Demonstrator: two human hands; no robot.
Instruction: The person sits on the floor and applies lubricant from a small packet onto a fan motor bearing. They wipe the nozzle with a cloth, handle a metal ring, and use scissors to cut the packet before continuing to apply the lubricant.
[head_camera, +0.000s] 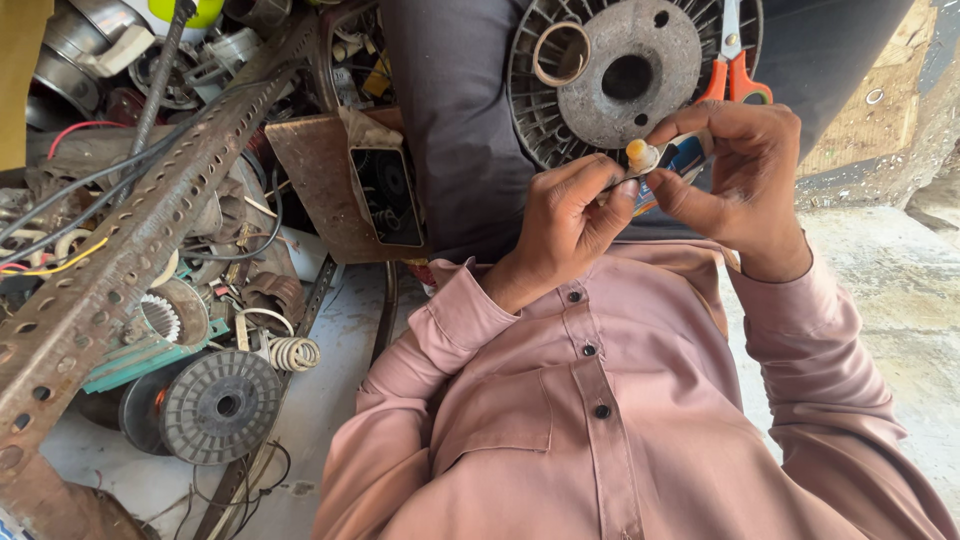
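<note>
1. A small tube (672, 160) with a pale, cream-coloured nozzle is gripped between the two hands, in front of the chest of a pink buttoned shirt (600, 400).
2. The right hand (745, 185) is closed around the tube's body, which is pinched between thumb and curled fingers; only a short blue and white stretch of it is seen.
3. The left hand (570, 215) is closed at the nozzle end, its fingertips (625, 190) pressed just beside the pale tip; whether the tip itself is touched cannot be told.
4. The tube's long axis is laid roughly level across the view, from the right hand's grip toward the left hand, with the nozzle pointed at the left fingertips and tilted slightly upward.
5. Just beyond both hands a round grey ribbed rotor (625, 75) is rested on dark cloth (450, 120), with a tan ring (561, 54) lying on it.
6. Orange-handled scissors (735, 70) are seen directly beyond the right hand.
7. Well off to the left hand's outer side, a rusty perforated angle bar (130, 250), wires and a small grey finned disc (221, 406) are piled.
</note>
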